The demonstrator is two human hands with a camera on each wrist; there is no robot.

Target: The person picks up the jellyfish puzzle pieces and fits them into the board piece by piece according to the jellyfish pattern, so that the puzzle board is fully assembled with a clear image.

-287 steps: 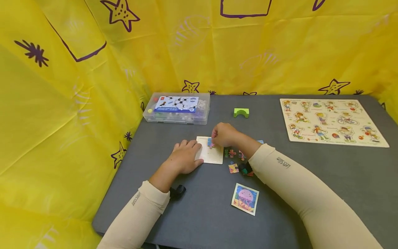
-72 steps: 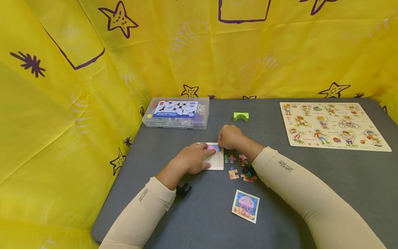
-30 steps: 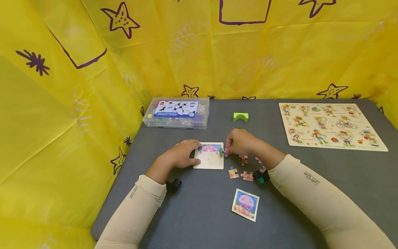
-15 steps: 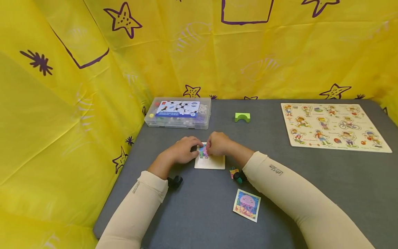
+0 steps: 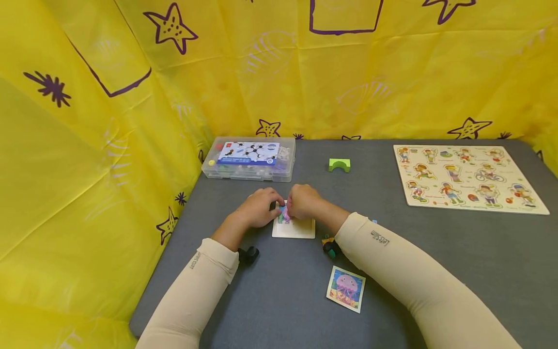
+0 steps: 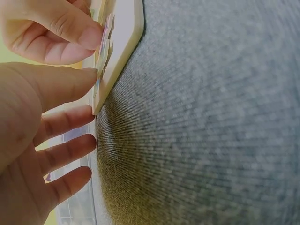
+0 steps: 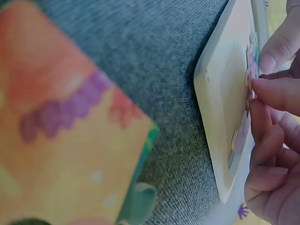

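A pale wooden puzzle tray [image 5: 302, 230] lies on the grey table, with colourful pieces in its far part. My right hand [image 5: 304, 201] is over its upper middle, thumb and forefinger pinching a pink-and-green puzzle piece [image 5: 284, 215] at the tray's left side. That hand's other fingers are curled in the right wrist view. My left hand [image 5: 261, 207] is at the tray's left edge. In the left wrist view its thumb [image 6: 75, 86] touches the piece, and its other fingers reach out past the tray's corner. The hands hide most of the placed pieces.
An orange loose piece [image 5: 327, 240] lies by the right wrist's black camera [image 5: 332, 248]; the right forearm hides others. A jellyfish picture card [image 5: 346, 289] is nearer. Behind are a clear plastic box [image 5: 248, 157], a green arch block [image 5: 339, 165] and a picture board [image 5: 468, 179].
My right hand has carried the pink-and-green piece from the tray's right edge to its left side. Earlier, more pieces were added along the tray's far edge. Over the last half second little moves.
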